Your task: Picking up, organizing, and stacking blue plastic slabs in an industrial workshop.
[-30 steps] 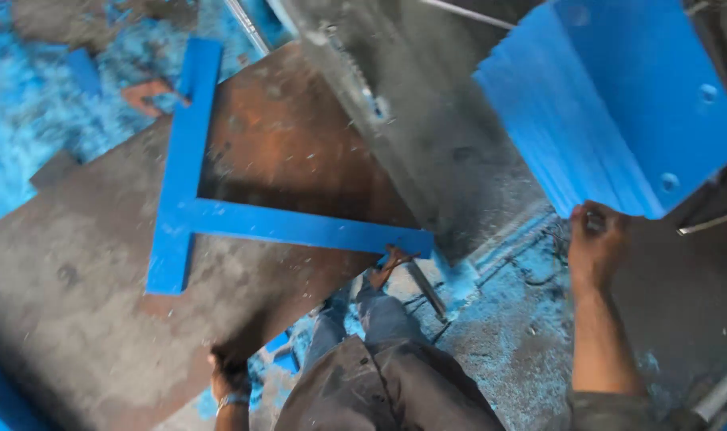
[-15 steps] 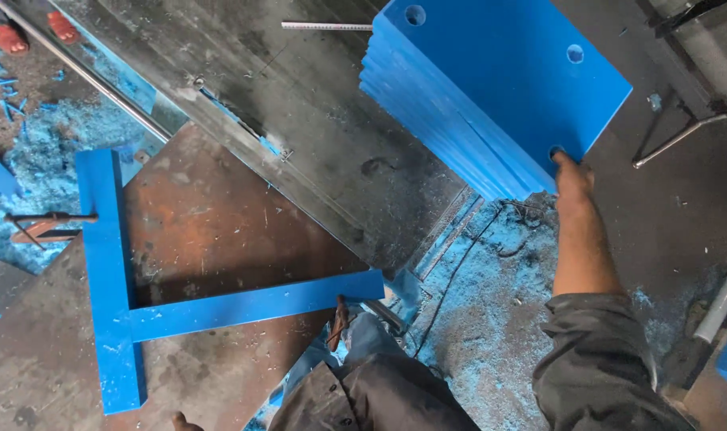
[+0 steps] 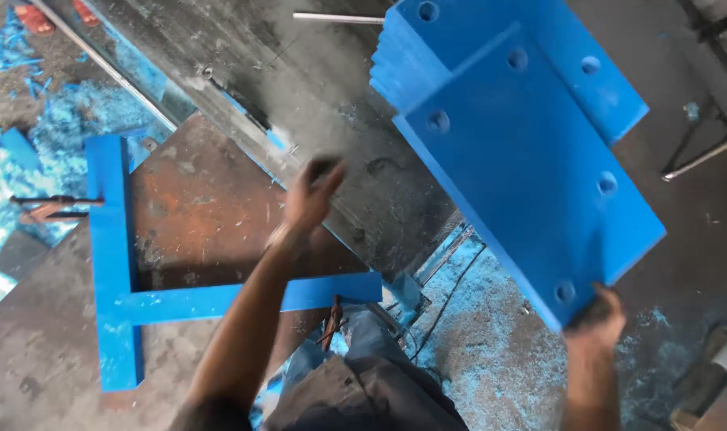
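Overhead, right hand (image 3: pixel 595 323) gripping a blue drilled plate (image 3: pixel 531 175); left hand (image 3: pixel 311 195) loose, blurred, empty.

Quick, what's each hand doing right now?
Left hand: raised over the rusty plate, blurred, holding nothing visible; open or closed cannot be told.
Right hand: closed on the lower corner of a blue panel.
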